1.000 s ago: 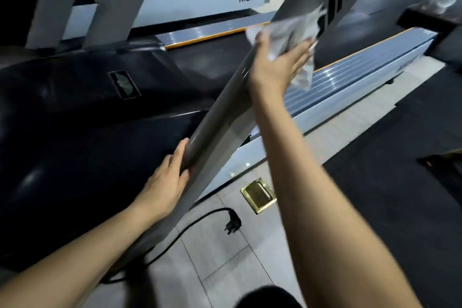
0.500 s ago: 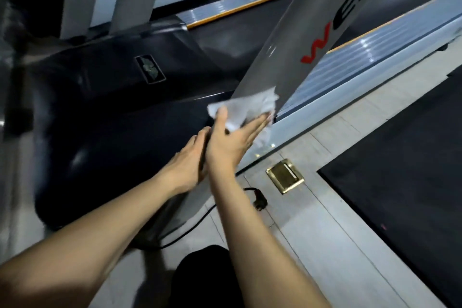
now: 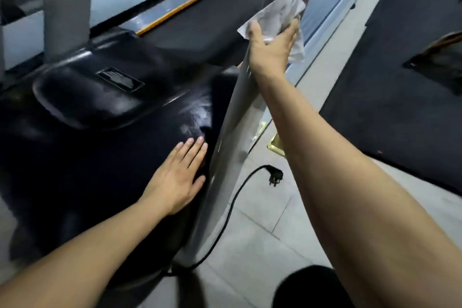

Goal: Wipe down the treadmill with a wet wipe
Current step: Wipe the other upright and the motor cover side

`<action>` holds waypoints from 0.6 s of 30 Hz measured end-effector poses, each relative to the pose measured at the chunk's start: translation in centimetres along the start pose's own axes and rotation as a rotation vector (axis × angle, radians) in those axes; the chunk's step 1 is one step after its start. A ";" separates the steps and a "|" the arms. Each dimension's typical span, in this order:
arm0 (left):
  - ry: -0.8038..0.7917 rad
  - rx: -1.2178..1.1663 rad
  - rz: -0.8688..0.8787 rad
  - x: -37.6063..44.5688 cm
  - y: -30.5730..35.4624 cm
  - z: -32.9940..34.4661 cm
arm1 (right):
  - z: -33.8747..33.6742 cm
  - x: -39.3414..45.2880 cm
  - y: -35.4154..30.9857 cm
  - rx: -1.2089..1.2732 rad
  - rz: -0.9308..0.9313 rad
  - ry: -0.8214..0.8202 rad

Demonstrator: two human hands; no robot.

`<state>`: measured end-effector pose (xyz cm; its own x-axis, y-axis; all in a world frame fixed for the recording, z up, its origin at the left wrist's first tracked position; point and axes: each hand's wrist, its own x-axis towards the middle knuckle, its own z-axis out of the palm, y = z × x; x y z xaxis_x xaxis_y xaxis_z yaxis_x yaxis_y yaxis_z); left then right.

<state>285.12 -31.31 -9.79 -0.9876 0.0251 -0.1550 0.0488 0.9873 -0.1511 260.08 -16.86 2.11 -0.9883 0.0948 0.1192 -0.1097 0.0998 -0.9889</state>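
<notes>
White crumpled wet wipe (image 3: pixel 280 11) under our right hand (image 3: pixel 271 45), fingers gripping it against grey treadmill upright (image 3: pixel 237 117); our left hand (image 3: pixel 178 177) flat, fingers straight, on glossy black motor cover (image 3: pixel 87 157).

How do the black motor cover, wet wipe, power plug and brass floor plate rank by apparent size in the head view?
1. black motor cover
2. wet wipe
3. power plug and brass floor plate: unsure, the plate is mostly hidden by the arm.

Motor cover (image 3: pixel 105 157) glossy black plastic; upright (image 3: pixel 237 117) smooth grey metal; wipe (image 3: pixel 280 12) crumpled cloth.
</notes>
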 end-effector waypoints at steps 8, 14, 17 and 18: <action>0.090 0.037 0.031 -0.3 0.0 0.6 | 2.4 -17.8 9.1 -0.072 0.293 -0.065; 0.123 0.008 0.024 0.0 0.1 0.8 | 2.3 -18.6 10.5 -0.052 0.367 -0.109; 0.131 0.023 0.015 0.3 0.3 0.7 | 2.1 -14.7 9.4 -0.054 0.276 -0.092; 0.125 0.036 0.018 0.4 0.4 0.7 | 1.7 -13.3 8.8 -0.052 0.248 -0.092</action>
<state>284.82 -30.99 -10.57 -0.9973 0.0646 -0.0356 0.0701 0.9803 -0.1847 272.03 -18.93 -8.33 -0.9901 0.0324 -0.1369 0.1401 0.1361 -0.9807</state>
